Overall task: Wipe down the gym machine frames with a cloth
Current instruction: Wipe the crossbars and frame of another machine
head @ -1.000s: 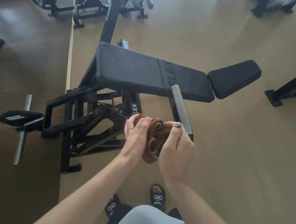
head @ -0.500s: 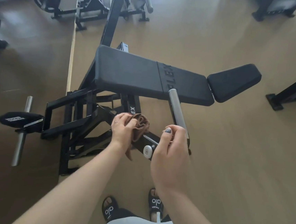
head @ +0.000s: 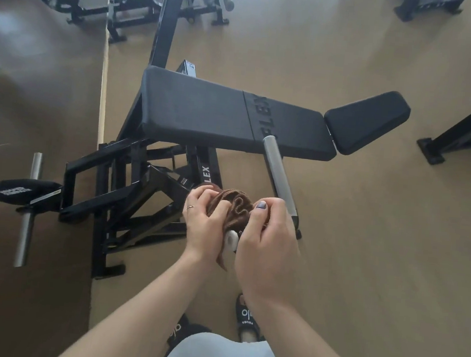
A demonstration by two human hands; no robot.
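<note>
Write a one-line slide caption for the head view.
Both hands, left and right, grip a brown cloth bunched over a black gym machine's frame, beside its padded bench.

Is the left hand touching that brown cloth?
Touching. The head view shows the left hand with its fingers curled into the cloth.
</note>
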